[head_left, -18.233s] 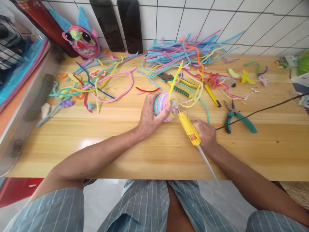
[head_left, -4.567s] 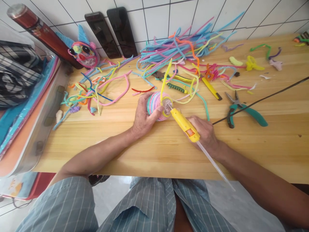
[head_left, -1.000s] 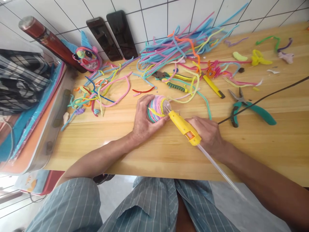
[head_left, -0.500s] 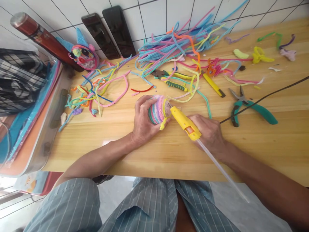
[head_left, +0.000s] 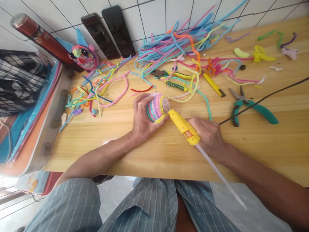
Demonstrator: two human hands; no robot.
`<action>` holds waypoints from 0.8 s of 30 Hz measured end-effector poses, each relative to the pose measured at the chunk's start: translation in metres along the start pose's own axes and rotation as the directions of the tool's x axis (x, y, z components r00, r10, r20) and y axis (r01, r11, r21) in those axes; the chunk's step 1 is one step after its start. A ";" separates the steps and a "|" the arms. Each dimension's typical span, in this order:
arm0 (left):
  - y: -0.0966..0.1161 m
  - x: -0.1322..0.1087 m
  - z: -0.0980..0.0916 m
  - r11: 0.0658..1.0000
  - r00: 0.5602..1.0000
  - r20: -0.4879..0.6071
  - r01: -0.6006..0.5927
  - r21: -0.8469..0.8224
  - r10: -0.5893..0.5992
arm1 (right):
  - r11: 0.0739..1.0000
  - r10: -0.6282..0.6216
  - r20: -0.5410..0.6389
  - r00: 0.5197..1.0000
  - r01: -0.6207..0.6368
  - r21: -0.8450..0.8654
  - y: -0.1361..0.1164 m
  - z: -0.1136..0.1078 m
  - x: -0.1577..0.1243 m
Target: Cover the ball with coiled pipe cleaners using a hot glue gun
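Our left hand (head_left: pixel 142 120) has its fingers wrapped around the striped ball (head_left: pixel 154 109), in front of us at the table (head_left: pixel 149 158). Our right hand (head_left: pixel 209 132) is curled around the glue gun (head_left: pixel 181 123), fingertips hidden, its nozzle at the ball's uncovered end; whether it touches, we cannot tell. To glue neatly, we should probably run a thin line beside the yellow strand (head_left: pixel 160 119), turning the ball slowly, left thumb clear of the tip.

Glossy plastic glue gun (head_left: pixel 183 126), fuzzy striped ball (head_left: pixel 158 108).
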State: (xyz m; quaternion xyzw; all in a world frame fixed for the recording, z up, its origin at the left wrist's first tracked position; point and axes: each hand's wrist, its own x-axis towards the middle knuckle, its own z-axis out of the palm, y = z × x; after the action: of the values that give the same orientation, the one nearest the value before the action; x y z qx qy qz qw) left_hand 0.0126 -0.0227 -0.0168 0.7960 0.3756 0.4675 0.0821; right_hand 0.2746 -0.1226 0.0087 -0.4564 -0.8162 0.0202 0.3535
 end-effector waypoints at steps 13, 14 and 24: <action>-0.003 0.001 -0.001 0.997 0.999 0.028 -0.044 -0.062 0.046 | 1.000 -0.006 0.012 1.000 0.006 0.005 0.001 0.000 0.001; -0.002 0.002 -0.001 0.997 0.998 0.017 -0.057 -0.055 0.058 | 1.000 -0.002 0.016 1.000 0.002 -0.001 0.001 0.000 0.001; 0.000 0.002 0.000 0.997 0.997 -0.005 -0.075 0.017 0.075 | 0.999 -0.033 -0.031 0.999 0.032 -0.031 0.001 -0.001 0.004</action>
State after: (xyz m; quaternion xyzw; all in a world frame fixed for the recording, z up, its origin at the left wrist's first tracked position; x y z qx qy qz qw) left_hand 0.0138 -0.0213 -0.0153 0.8088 0.3497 0.4693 0.0565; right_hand 0.2742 -0.1189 0.0114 -0.4486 -0.8182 -0.0053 0.3597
